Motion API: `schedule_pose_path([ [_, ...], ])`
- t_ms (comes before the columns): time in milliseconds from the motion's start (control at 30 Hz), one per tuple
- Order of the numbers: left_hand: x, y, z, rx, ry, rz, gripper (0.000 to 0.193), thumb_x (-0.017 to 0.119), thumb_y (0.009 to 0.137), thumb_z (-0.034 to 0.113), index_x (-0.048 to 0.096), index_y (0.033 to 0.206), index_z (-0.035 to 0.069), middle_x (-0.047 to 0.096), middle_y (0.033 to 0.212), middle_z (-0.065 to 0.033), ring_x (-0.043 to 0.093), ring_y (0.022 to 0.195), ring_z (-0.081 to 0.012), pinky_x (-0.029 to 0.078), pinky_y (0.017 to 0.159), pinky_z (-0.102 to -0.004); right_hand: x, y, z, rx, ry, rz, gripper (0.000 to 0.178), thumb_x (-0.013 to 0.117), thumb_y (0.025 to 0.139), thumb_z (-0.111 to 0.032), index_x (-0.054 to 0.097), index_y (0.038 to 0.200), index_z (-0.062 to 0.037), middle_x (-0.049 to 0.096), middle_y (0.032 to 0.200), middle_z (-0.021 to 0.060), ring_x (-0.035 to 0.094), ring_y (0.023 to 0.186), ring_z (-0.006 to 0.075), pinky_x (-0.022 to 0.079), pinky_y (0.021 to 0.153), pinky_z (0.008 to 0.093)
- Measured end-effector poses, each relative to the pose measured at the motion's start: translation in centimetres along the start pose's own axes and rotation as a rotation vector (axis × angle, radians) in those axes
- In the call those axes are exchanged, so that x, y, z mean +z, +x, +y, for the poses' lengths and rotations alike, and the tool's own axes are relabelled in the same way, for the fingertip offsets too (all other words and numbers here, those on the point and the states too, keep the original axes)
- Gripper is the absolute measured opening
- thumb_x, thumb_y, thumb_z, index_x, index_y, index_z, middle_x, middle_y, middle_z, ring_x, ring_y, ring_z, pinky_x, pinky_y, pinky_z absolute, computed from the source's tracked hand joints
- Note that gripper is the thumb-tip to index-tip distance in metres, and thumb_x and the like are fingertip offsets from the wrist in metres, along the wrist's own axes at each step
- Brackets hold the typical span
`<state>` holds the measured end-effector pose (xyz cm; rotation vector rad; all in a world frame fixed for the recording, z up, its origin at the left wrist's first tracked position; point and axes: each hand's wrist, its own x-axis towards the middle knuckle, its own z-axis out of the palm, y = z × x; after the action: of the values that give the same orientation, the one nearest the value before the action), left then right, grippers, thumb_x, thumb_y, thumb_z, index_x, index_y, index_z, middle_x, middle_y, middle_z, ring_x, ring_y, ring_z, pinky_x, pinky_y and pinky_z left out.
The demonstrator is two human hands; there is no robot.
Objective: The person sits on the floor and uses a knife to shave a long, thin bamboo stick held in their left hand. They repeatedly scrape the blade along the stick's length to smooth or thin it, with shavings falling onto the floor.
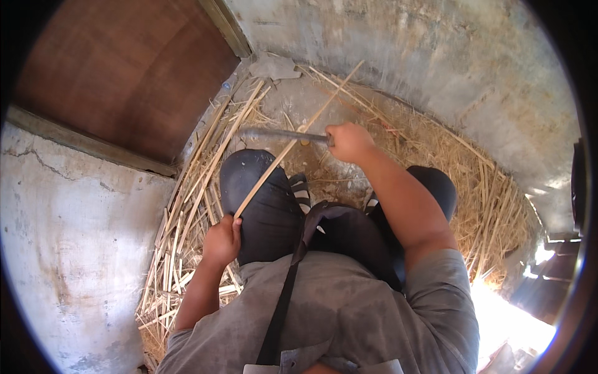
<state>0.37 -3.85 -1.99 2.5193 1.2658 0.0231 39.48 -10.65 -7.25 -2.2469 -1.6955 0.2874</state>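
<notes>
My left hand (223,239), beside my left knee, is closed around the lower end of a long, thin bamboo strip (266,177). The strip slants up and away to the right, its far end near the wall. In front of my knees my right hand (349,142) grips the handle of a long knife (274,134). Its dark blade points left and crosses the strip at about mid-length; the strip seems to pass over the blade or through its edge, and I cannot tell which. The handle is mostly hidden by my fingers.
Many split bamboo strips (198,193) lie piled along my left side. Shavings and more strips (483,206) cover the ground on the right. A stained wall (423,50) curves round the front, and a brown door panel (124,75) stands at the far left.
</notes>
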Motion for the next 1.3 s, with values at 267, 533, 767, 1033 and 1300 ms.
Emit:
schedule_pose_path([
  [267,-0.2,0.2,-0.2,0.039,0.001,-0.004,0.034,0.049,0.106,0.034,0.054,0.092,0.003,0.063,0.073,-0.0299,0.062,0.074,-0.0536,0.048,0.064,-0.0602,-1.4,-1.0,-3.2,-0.144,0.017,-0.030,0.026,0.069,0.078,-0.020,0.069,0.104,-0.0149,0.072,0.087,0.0144,0.072,0.087,0.0371,0.057,0.074,0.0493],
  [533,0.2,-0.3,-0.6,0.030,0.009,0.004,0.039,0.049,0.106,0.038,0.054,0.089,0.003,0.063,0.071,-0.0289,0.063,0.072,-0.0526,0.048,0.063,-0.0595,-0.8,0.8,1.7,0.009,0.050,-0.014,0.023,0.068,0.082,-0.024,0.068,0.103,-0.0139,0.074,0.090,0.0130,0.071,0.085,0.0369,0.057,0.076,0.0511],
  [767,0.0,0.2,-0.4,0.026,-0.044,0.019,0.041,0.049,0.106,0.038,0.054,0.086,0.003,0.063,0.071,-0.0288,0.063,0.072,-0.0521,0.048,0.063,-0.0591,-1.6,-1.0,-1.4,-0.077,0.120,0.038,0.025,0.071,0.081,-0.024,0.070,0.103,-0.0125,0.073,0.087,0.0149,0.071,0.083,0.0387,0.057,0.073,0.0501],
  [1033,0.0,0.0,-1.1,0.031,0.009,0.014,0.038,0.050,0.106,0.037,0.055,0.089,0.003,0.063,0.071,-0.0289,0.063,0.071,-0.0523,0.047,0.062,-0.0594,-1.5,-0.9,-4.8,-0.189,-0.040,-0.076,0.022,0.068,0.082,-0.020,0.071,0.102,-0.0124,0.074,0.091,0.0132,0.072,0.082,0.0362,0.058,0.072,0.0511],
  [1300,0.3,-0.1,-1.1,0.019,0.008,0.015,0.038,0.051,0.105,0.038,0.054,0.090,0.004,0.063,0.072,-0.0282,0.063,0.072,-0.0521,0.048,0.063,-0.0595,-3.0,0.8,8.1,0.482,0.247,0.262,0.047,0.068,0.088,-0.029,0.066,0.123,0.0023,0.071,0.109,0.0265,0.069,0.104,0.0407,0.054,0.095,0.0469],
])
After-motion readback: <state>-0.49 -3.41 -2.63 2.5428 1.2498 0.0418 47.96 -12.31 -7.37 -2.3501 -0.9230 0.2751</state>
